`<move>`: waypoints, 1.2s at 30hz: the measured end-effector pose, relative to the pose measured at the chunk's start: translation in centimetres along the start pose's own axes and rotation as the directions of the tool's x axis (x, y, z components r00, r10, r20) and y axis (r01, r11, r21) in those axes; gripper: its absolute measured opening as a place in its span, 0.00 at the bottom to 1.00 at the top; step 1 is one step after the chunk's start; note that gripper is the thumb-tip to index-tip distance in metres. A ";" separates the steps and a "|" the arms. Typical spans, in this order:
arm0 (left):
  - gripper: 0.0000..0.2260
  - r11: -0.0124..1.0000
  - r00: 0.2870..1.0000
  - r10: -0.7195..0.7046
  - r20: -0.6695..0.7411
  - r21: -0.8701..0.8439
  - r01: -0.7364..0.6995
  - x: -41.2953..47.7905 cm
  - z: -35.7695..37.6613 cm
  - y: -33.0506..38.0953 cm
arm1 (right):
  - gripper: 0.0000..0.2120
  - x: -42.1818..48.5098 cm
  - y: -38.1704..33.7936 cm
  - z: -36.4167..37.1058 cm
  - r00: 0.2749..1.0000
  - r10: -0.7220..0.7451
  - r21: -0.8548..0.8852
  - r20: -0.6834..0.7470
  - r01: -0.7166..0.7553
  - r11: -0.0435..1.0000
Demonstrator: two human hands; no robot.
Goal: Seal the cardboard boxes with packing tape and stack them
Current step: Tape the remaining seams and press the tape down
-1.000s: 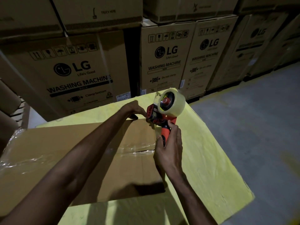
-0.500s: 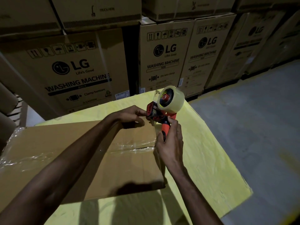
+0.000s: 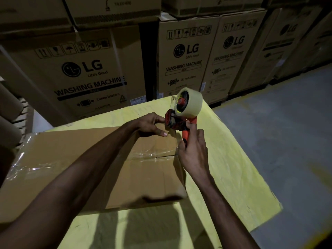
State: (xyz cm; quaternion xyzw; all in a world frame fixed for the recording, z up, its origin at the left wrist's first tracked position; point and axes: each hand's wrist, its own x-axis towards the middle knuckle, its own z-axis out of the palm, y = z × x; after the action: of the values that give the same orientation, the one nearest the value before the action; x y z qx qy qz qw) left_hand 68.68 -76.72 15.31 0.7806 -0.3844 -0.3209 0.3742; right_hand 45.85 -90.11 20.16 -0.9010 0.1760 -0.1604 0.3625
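**Taping at the box corner**

Clamped round the orange handle of the tape dispenser [image 3: 177, 123] with the right hand [image 3: 195, 153], at the far right corner of the cardboard box [image 3: 152, 175] on the yellow tabletop [image 3: 233, 168]. Touching the dispenser's front with the left hand [image 3: 151, 124] (grip impossible to tell), one finger straight on the box top.

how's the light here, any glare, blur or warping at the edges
Head view: dim overall, brightest on the yellow cover; both arms throw shadows toward the camera across it; streaky glare on the clear tape along the box seam; the tape dispenser in the right hand is sharp, the bottom corners soft; wide lens bows the stacked cartons at the edges.
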 end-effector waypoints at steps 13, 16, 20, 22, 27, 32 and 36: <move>0.26 0.995 0.995 -0.077 0.056 -0.065 0.081 0.2 -0.5 -0.7 | 0.24 -7.4 0.8 -1.6 0.994 0.106 0.074 0.010 -0.107 0.992; 0.21 0.995 0.996 -0.085 0.016 -0.054 0.085 0.1 -0.4 -0.5 | 0.24 -7.6 0.5 -1.5 0.994 0.112 0.076 -0.009 -0.111 0.991; 0.13 0.992 0.989 -0.126 -0.080 0.012 0.127 0.2 0.3 0.5 | 0.25 -8.0 0.0 -1.4 0.995 0.100 0.037 -0.016 -0.100 0.994; 0.15 0.988 0.989 -0.094 -0.110 0.110 0.106 0.1 0.5 1.3 | 0.25 -8.3 0.0 -1.3 0.995 0.102 0.025 -0.020 -0.102 0.994; 0.26 0.973 0.964 -0.213 -0.159 0.060 0.225 0.2 0.6 2.8 | 0.25 -8.2 0.1 -1.5 0.992 0.125 0.029 -0.018 -0.124 0.992; 0.14 0.953 0.979 -0.084 -0.185 0.273 0.133 1.6 2.6 2.8 | 0.25 -8.6 -0.1 -1.4 0.992 0.129 0.003 -0.014 -0.129 0.992; 0.15 0.944 0.989 0.032 -0.146 0.329 0.018 1.4 2.3 1.5 | 0.26 -8.8 -0.3 -1.1 0.992 0.123 -0.022 -0.002 -0.123 0.992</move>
State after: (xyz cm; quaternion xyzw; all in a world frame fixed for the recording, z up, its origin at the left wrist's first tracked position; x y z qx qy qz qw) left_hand 67.05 -79.34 15.01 0.8525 -0.4063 -0.1917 0.2673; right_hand 37.64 -86.80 19.71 -0.8923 0.2331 -0.1362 0.3619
